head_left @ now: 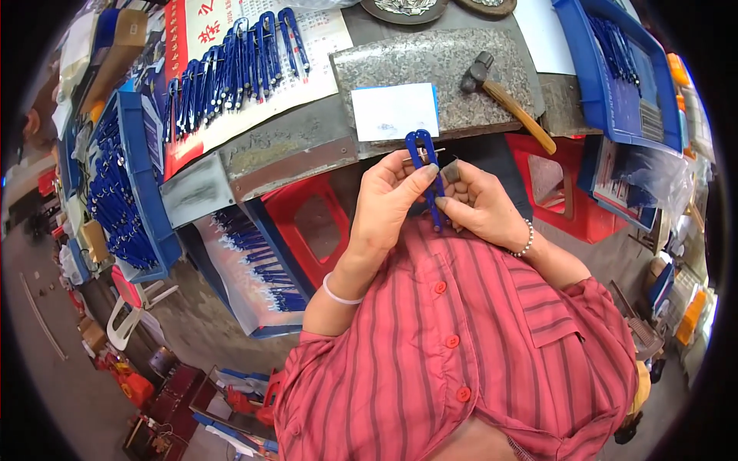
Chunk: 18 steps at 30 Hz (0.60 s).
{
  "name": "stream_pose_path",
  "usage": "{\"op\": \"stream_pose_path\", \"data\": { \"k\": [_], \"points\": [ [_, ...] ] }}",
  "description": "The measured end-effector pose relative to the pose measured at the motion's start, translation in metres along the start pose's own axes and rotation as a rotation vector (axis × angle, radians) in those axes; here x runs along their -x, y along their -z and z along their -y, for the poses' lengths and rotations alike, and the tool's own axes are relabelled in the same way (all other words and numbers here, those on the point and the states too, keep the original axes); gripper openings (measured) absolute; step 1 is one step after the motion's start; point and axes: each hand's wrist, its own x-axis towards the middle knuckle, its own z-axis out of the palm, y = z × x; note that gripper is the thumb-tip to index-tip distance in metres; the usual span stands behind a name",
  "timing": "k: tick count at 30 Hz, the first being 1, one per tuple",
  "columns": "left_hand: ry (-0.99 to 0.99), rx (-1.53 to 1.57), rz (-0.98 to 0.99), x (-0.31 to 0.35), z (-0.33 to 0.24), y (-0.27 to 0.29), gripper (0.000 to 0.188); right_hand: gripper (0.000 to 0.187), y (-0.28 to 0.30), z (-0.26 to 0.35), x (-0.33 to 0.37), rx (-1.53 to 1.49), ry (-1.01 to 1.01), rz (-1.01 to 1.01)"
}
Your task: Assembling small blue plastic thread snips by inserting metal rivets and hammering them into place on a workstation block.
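Observation:
In front of my chest, both hands are closed on a narrow blue two-legged tool point(419, 150) with rounded loops at its top end. My left hand point(387, 201) pinches its upper part between thumb and fingers, near a thin metal pin that crosses the legs. Lower down, my right hand point(483, 201) grips the legs from the other side. A small grey patch point(451, 170) shows at the right fingertips; whether it is a pad or a finger covering is unclear. Just beyond the loops, a white paper pad point(396, 110) lies at the front of a worn slab point(461, 58).
A wooden-handled hammer point(516, 114) rests on the slab, its handle past the front edge. Many similar blue tools point(238, 65) lie on printed paper at the left. Blue crates flank the bench, one left point(146, 165), one right point(592, 100). Red stools point(304, 223) stand underneath.

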Motion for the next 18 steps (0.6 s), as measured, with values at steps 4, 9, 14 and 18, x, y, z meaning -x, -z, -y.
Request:
{"op": "stream_pose_path", "data": {
  "k": [4, 9, 14, 18],
  "points": [
    [-0.023, -0.103, -0.003, -0.003, -0.001, -0.003, 0.028, 0.015, 0.004, 0.002, -0.004, -0.041, -0.089, -0.010],
    [-0.019, -0.156, -0.003, -0.009, 0.001, -0.004, 0.028, 0.017, 0.006, -0.001, -0.007, -0.062, -0.075, -0.040],
    [-0.017, -0.056, 0.031, -0.012, 0.002, -0.001, 0.024, 0.017, 0.006, 0.002, -0.011, -0.048, -0.069, -0.042],
    [-0.103, -0.075, -0.027, -0.011, 0.010, -0.009, 0.022, 0.018, 0.006, 0.001, -0.013, 0.084, -0.030, -0.071]
  ]
}}
